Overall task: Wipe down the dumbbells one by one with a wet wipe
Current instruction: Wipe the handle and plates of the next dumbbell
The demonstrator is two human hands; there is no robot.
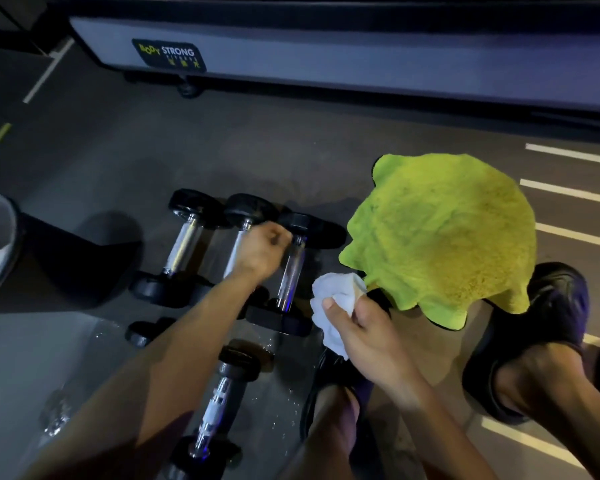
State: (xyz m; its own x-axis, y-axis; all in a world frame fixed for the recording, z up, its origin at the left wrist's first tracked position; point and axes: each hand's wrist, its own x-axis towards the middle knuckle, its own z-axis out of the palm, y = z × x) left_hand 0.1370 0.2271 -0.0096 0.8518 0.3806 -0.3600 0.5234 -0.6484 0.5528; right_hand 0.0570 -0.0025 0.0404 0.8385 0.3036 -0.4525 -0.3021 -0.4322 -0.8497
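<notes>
three dumbbells lie side by side on the dark gym floor (257,140), their chrome handles running away from the person. the left hand (262,249) is curled over the handle of the middle dumbbell (246,211), its fingers closed round the bar near the far head. the left dumbbell (184,244) lies just beside it, and the right dumbbell (291,268) lies just beside it on the other side, untouched.

the right hand (364,334) pinches a crumpled white wipe (336,299) between thumb and fingers, held above the floor just beside the near end of the right dumbbell and not touching any bar. a bright green cloth (444,233) lies bunched just to the right of the wipe, covering something dark under it.

nearer the person, a fourth dumbbell (219,400) lies at a slant by the bottom edge of the floor, with small wet drops around it. another black weight head (146,332) shows partly behind the left forearm.

the person's feet are in dark sandals (548,317) on the right, near white floor lines. a bin (0,244) with white scraps in it stands at the left edge. a grey machine base (326,50) with a "strong" label runs along the far edge.
</notes>
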